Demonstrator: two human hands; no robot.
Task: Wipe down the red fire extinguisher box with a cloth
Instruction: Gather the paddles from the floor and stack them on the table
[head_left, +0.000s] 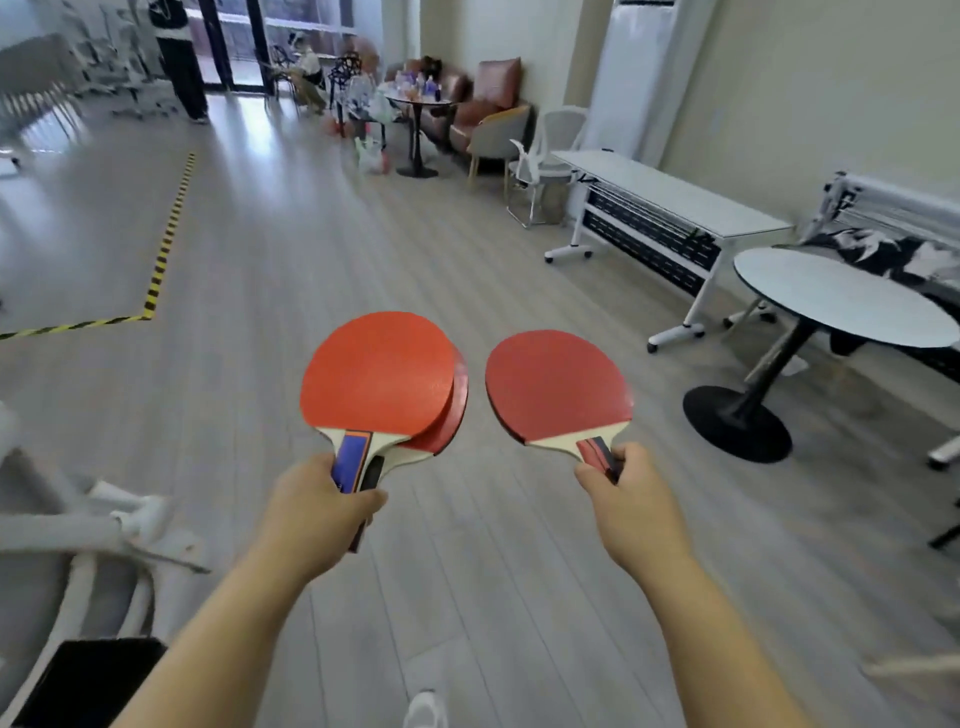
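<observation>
Both arms reach forward over the floor (234, 260). The left hand (317, 512) has a closed grip on two stacked paddles (382, 382); the right hand (631, 501) grips one paddle (556, 387). A round bench (841, 301) stands to the right. No extinguisher box or cloth is in view.

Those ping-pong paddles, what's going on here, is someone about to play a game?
A person is standing in an open room holding table tennis paddles. The left hand grips two red paddles stacked together by their handles; the right hand grips a single red paddle. All are held out over the wooden floor. A round white table stands to the right. No cloth or fire extinguisher box is in view, so no wiping is under way.
</observation>
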